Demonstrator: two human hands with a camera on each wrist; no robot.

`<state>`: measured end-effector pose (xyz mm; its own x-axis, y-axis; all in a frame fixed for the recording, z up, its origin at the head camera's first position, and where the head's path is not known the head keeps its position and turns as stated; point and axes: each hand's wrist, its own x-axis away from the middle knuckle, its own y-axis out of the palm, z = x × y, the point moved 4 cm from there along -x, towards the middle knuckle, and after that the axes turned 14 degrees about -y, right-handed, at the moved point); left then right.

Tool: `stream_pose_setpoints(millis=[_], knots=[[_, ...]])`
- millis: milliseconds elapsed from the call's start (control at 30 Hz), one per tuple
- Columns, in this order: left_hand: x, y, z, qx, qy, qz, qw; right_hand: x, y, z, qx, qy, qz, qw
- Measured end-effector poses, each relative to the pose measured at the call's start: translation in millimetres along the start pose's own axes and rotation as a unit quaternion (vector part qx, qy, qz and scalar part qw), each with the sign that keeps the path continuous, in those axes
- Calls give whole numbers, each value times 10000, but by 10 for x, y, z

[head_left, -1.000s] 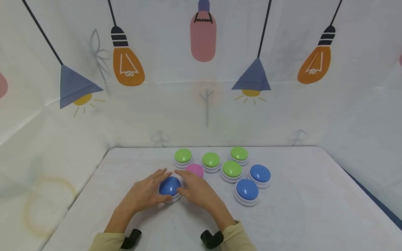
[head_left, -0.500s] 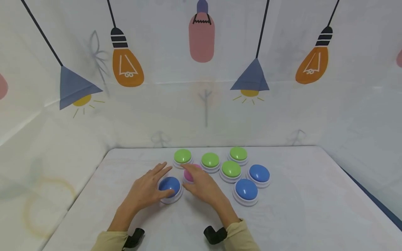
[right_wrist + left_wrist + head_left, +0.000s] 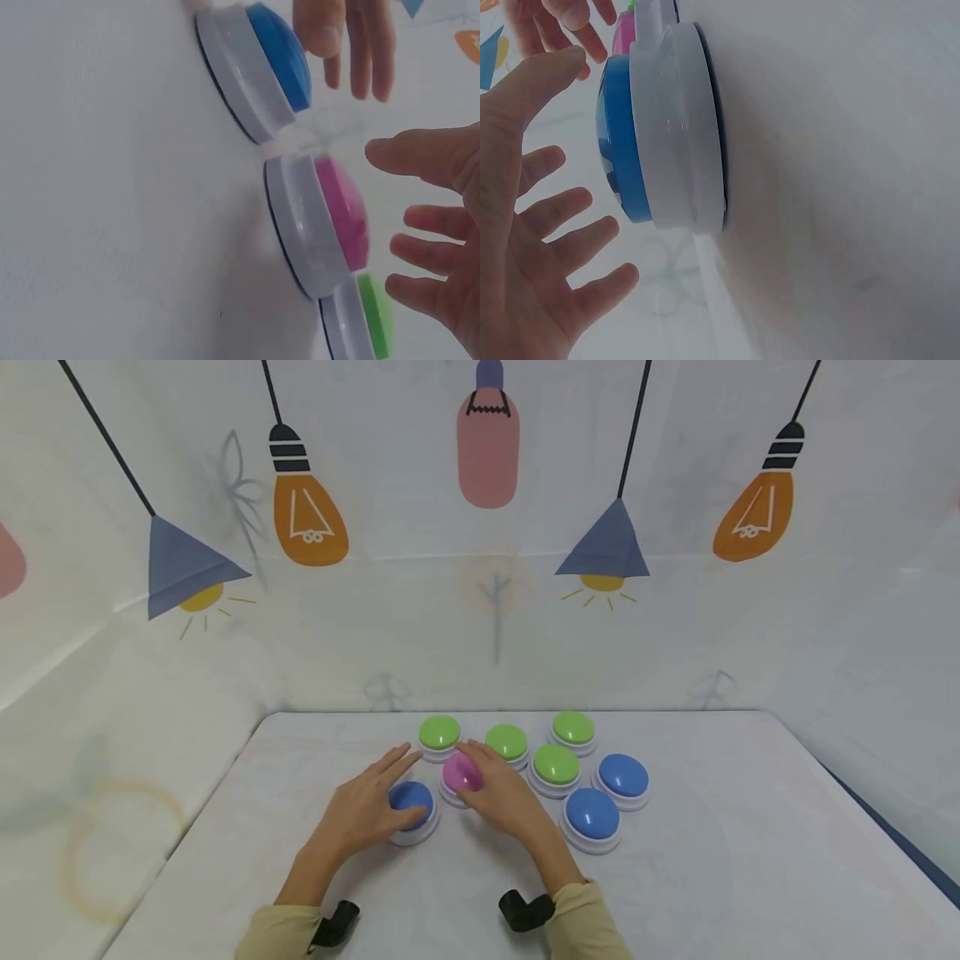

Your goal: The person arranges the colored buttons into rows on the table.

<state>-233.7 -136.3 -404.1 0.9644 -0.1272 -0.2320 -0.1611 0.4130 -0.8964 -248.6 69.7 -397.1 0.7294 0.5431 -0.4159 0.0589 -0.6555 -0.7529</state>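
My left hand (image 3: 365, 806) hovers over a blue dome push button (image 3: 622, 142) with a white base, its fingers spread and apart from the dome in the left wrist view. My right hand (image 3: 506, 793) hangs close above a pink push button (image 3: 343, 214), fingers spread and holding nothing. The blue button stands just left of the pink one. Behind the pink button sits a green push button (image 3: 439, 732). In the head view the left hand hides part of the blue dome, and the right hand covers the right side of the pink button.
More green push buttons (image 3: 556, 765) stand to the right of the pink one. Two other blue push buttons (image 3: 592, 814) lie further right. All rest on a white table (image 3: 712, 860), backed by a fabric wall (image 3: 420, 627) printed with lamps.
My right hand has moved right and away, from beside the blue button to over the pink one. The left hand has shifted slightly right and its fingers remain spread; the buttons have stayed put.
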Motion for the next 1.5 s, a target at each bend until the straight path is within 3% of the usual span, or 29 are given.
stream_pose_setpoints(millis=[200, 533, 733, 933, 1133, 1500], knots=[[-41, 75, 90, 152, -71, -185, 9997, 26, 0, 122, -109, 329, -101, 9993], [-114, 192, 214, 333, -174, -390, 9985, 42, 51, 218, -78, 174, -35, 9998], [-170, 304, 309, 251, -45, -573, 9980, 33, 94, 254, 55, 114, 26, 9999], [-177, 312, 346, -94, 89, -527, 9985, 12, 132, 263, 57, 247, -38, 9997], [-194, 332, 374, -299, 282, -776, 9961, 2, 170, 286, 33, 283, -182, 9994], [-197, 379, 398, -196, 354, -911, 9950, 15, 255, 316, 91, 173, -106, 9998]])
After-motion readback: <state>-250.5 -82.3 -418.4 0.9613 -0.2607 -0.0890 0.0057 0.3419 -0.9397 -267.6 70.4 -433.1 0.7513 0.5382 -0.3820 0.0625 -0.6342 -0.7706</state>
